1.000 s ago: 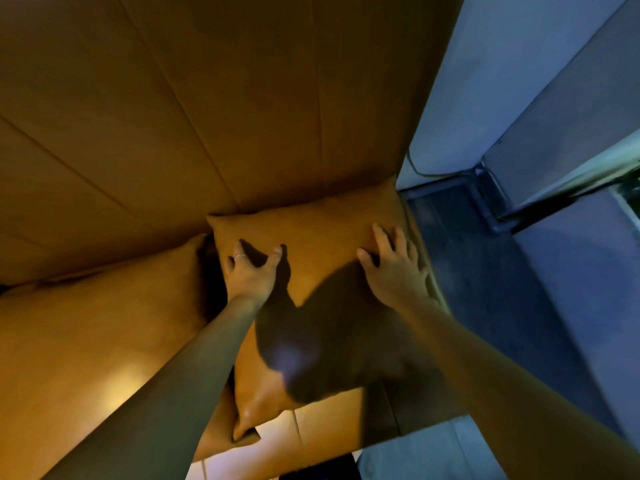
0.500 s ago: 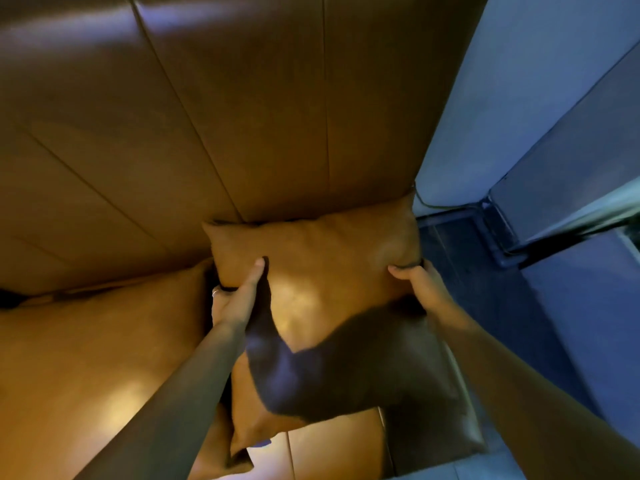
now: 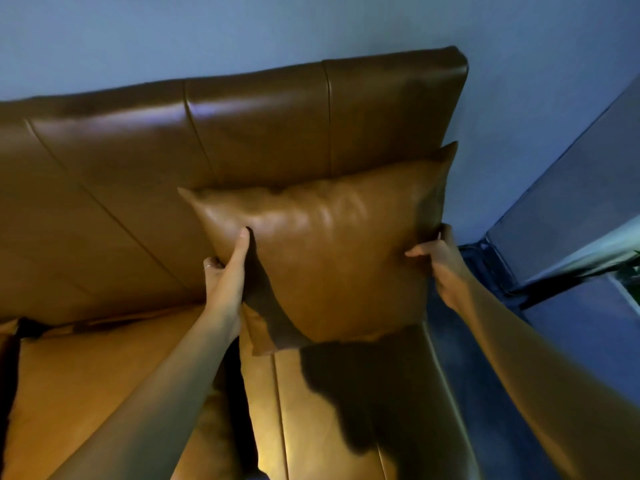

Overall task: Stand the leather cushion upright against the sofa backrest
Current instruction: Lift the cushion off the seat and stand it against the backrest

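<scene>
A tan leather cushion (image 3: pixel 332 254) is raised off the seat at the right end of the brown leather sofa, its face toward me and its top edge in front of the sofa backrest (image 3: pixel 242 140). My left hand (image 3: pixel 227 275) grips its left edge, thumb on the front. My right hand (image 3: pixel 440 261) grips its right edge, fingers hidden behind the cushion. The cushion's lower corners hang just above the seat (image 3: pixel 311 410); whether they touch it I cannot tell.
Another tan cushion (image 3: pixel 86 375) lies on the seat to the left. A blue wall (image 3: pixel 311 26) rises behind the sofa. To the right of the sofa lie dark floor (image 3: pixel 519 393) and a grey panel (image 3: pixel 571 209).
Both hands went from pressing flat on the lying cushion to gripping its side edges. The cushion has been lifted and tipped up toward the backrest. My view has tilted upward.
</scene>
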### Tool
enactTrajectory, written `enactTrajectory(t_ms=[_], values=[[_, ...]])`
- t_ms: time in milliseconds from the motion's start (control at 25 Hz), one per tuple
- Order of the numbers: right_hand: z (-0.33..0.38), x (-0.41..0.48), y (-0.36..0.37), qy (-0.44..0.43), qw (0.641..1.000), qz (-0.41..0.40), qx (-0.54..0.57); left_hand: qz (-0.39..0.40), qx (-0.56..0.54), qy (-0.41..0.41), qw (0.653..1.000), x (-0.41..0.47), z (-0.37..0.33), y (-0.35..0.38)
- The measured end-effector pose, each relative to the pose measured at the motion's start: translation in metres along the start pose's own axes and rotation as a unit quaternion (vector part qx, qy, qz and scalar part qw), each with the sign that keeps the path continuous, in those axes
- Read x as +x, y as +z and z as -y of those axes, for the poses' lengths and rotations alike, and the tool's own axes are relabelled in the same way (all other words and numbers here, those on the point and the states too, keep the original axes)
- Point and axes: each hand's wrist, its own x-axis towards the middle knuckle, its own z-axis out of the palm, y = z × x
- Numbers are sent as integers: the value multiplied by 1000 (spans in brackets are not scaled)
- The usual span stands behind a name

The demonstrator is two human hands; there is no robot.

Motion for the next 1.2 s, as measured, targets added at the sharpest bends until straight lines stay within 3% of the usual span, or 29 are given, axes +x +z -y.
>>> enactTrajectory(t_ms=[160,480,920,1080,1200], values=[[8,8,3,19,1000,12,10,62,0,-36,997,-3,0,5],[11,12,-2,8,999,-2,36,-2,-52,-6,999,0,4,26],[17,10,6,26,999,-18,-38,32,-17,-61,997,16,-4,20],[17,-5,19,-49,989,-89,-111,26,23,-40,999,15,-6,17],[18,-27,40,-118,960,-142,-213,22,40,-19,999,10,-10,12]])
